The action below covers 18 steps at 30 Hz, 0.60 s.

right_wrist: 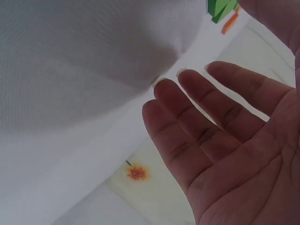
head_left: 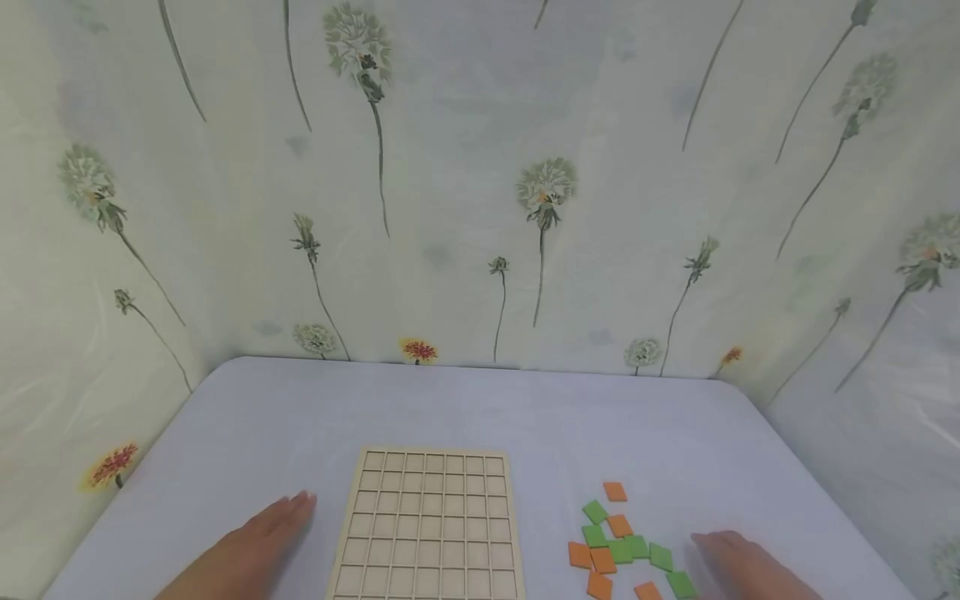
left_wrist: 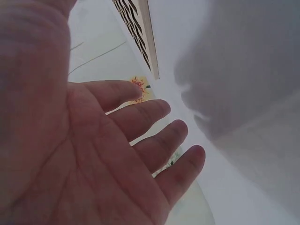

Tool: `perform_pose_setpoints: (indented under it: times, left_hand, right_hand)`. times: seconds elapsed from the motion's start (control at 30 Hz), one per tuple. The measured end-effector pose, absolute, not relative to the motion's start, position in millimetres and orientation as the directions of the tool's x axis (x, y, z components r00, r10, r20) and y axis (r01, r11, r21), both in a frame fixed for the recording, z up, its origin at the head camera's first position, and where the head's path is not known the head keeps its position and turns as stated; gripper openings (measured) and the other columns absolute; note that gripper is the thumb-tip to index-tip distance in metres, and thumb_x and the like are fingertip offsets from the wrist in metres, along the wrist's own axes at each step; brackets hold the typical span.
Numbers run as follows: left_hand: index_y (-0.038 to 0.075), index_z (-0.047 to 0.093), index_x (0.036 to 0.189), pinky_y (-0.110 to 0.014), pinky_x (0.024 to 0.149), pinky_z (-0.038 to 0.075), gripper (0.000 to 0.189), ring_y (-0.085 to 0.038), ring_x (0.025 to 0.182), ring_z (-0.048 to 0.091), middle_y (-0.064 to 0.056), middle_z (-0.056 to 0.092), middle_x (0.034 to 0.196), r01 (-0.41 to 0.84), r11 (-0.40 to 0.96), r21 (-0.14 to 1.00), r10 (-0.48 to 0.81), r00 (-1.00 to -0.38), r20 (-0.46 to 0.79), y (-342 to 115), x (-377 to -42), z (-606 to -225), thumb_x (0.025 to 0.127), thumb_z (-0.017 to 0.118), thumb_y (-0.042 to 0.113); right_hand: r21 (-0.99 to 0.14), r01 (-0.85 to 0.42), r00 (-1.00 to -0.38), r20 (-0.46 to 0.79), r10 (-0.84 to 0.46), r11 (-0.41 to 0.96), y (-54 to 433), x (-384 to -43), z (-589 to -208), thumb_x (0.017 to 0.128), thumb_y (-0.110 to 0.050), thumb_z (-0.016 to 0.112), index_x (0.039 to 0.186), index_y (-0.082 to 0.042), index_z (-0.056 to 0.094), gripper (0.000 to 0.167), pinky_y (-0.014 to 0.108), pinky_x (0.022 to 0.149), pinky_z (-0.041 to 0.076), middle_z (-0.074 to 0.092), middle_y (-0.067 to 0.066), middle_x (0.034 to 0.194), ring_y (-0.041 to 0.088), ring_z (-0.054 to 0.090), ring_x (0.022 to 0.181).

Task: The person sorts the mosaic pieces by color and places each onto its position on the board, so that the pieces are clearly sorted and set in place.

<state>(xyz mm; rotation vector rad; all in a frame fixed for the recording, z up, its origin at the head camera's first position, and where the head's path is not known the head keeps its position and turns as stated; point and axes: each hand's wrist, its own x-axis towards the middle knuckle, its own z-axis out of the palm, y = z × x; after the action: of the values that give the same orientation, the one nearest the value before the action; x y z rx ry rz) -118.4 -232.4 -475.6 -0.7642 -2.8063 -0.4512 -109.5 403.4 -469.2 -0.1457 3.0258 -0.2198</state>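
A light wooden grid board [head_left: 422, 527] lies on the table, its square compartments bare, its near end cut off by the head view. Left of it is my left hand [head_left: 253, 546], apart from the board and holding nothing; the left wrist view shows its fingers [left_wrist: 145, 117] loosely extended. To the board's right, several orange tiles [head_left: 619, 525] and green tiles [head_left: 661, 557] lie scattered, some touching or overlapping. My right hand [head_left: 750, 567] is just right of these tiles, with nothing in it. Its fingers [right_wrist: 183, 136] are relaxed and slightly bent in the right wrist view.
The white table [head_left: 480, 408] has rounded far corners. Behind it and at both sides hangs a pale curtain [head_left: 450, 183] printed with dandelions and orange-red flowers, close to the table's edges.
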Motion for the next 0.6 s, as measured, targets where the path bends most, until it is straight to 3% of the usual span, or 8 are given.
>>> perform_pose_setpoints:
  times: [0.13, 0.37, 0.6]
  left_hand:
    - [0.000, 0.047, 0.154, -0.054, 0.095, 0.055, 0.114, -0.041, 0.134, 0.055, -0.015, 0.053, 0.153, 0.499, 0.826, 0.264, 0.474, -0.867, 0.155, -226.9, -119.8, -473.0, 0.078, 0.070, 0.082]
    - [-0.001, 0.045, 0.156, -0.063, 0.099, 0.050, 0.118, -0.044, 0.140, 0.048, -0.016, 0.050, 0.156, 0.435, 0.833, 0.342, 0.454, -0.890, 0.026, -221.9, -121.4, -474.1, 0.077, 0.069, 0.084]
    - [-0.003, 0.055, 0.147, -0.061, 0.097, 0.052, 0.110, -0.047, 0.137, 0.051, -0.016, 0.056, 0.151, 0.513, 0.819, 0.258, 0.511, -0.856, 0.079, -220.7, -123.4, -482.8, 0.080, 0.065, 0.084]
  right_hand:
    - [-0.128, -0.087, -0.980, -0.168, -0.108, 0.988, 398.9, -117.9, -466.6, 0.076, -0.065, 0.083, 0.134, -0.010, 0.065, 0.082, 0.058, 0.102, 0.049, 0.064, 0.005, 0.131, 0.033, 0.061, 0.122]
    - [-0.121, -0.053, -0.964, -0.254, -0.083, 0.991, 390.5, -121.6, -461.5, 0.068, -0.068, 0.087, 0.132, -0.007, 0.065, 0.091, 0.060, 0.101, 0.050, 0.064, 0.002, 0.126, 0.032, 0.062, 0.119]
    - [-0.124, -0.114, -0.957, -0.251, -0.142, 0.986, 388.2, -126.2, -460.3, 0.072, -0.063, 0.087, 0.123, -0.016, 0.070, 0.072, 0.048, 0.096, 0.054, 0.062, -0.009, 0.115, 0.020, 0.063, 0.108]
